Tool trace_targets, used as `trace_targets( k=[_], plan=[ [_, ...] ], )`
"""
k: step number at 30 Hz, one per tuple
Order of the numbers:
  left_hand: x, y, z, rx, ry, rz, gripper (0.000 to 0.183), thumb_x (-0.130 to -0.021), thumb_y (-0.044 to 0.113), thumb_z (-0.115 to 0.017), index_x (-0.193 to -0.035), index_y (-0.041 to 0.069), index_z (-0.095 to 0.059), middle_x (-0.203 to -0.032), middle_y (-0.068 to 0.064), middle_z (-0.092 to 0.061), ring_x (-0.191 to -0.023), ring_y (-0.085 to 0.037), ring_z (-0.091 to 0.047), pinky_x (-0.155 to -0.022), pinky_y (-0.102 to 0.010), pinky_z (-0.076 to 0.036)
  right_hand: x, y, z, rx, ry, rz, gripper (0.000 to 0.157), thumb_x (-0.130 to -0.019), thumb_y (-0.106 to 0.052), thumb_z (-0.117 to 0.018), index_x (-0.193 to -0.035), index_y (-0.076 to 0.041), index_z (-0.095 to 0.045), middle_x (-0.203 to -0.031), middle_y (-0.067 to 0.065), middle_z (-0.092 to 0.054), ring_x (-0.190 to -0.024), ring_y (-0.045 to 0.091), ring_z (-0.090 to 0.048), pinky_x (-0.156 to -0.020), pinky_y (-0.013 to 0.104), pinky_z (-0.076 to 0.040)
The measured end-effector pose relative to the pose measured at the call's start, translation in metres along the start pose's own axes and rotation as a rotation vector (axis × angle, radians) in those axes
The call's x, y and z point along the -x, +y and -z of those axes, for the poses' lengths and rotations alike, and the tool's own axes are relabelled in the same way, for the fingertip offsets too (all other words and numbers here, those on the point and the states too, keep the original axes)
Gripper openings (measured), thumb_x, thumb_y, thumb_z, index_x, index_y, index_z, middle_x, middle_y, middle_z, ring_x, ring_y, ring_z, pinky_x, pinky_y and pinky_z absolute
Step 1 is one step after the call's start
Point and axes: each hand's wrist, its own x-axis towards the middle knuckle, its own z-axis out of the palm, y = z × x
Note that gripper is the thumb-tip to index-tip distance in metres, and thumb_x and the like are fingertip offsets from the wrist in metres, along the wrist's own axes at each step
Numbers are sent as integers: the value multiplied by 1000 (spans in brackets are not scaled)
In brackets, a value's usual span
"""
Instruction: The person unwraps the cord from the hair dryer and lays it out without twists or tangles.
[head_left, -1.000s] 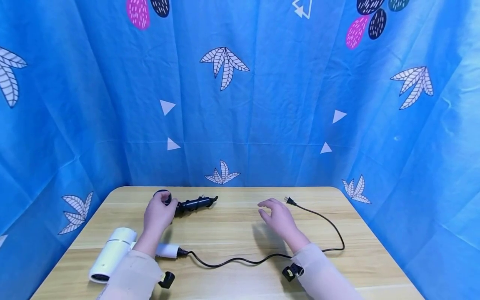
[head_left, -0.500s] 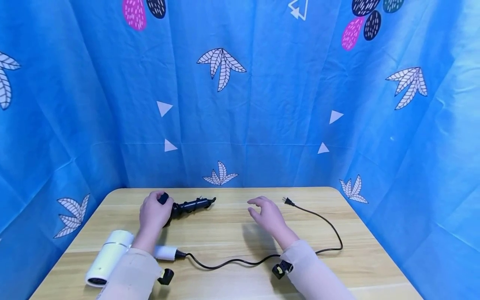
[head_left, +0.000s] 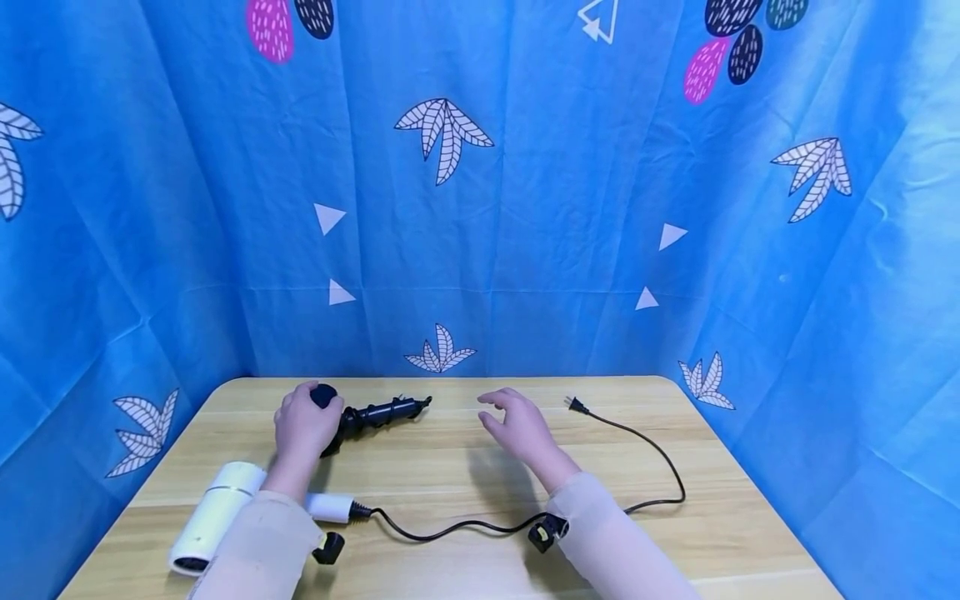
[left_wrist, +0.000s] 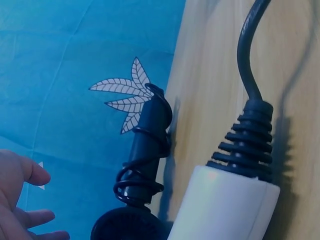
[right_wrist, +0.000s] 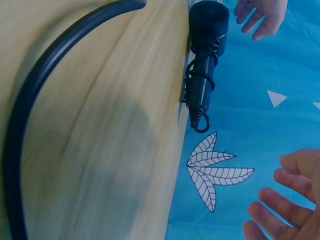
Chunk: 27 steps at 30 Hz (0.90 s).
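Note:
A black hair dryer lies at the back left of the table, its cord wound round the handle. My left hand is over the dryer's barrel, overlapping it in the head view. The right wrist view shows that left hand with fingers loosely spread, a gap between it and the black dryer. My right hand hovers over the table's middle, fingers slightly bent and holding nothing. Under my left forearm lies a white hair dryer, its handle partly hidden in the head view.
The white dryer's black cord runs rightward across the table, passing under my right forearm. Its two-pin plug lies at the back right. A blue patterned curtain stands behind and on both sides.
My right hand has moved left, away from the plug. My left hand has shifted slightly left over the black hair dryer, showing more of its barrel. Both dryers stay in place.

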Motion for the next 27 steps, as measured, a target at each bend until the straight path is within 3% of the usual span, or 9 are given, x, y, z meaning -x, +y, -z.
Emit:
trace_targets(
  k=[27],
  plan=[
    [-20,-13,1,-138,-189,78,85,-96,37,-51,-155,-9,-10,-149,-44,-16,-130,-63,-20,-104,-69,-29,-26,-25,-24,24,-115,34,42,-94,-26,-70,-133,-11,-64,-136,9,-60,-126,28,-56,-107,44,-43]
  ],
)
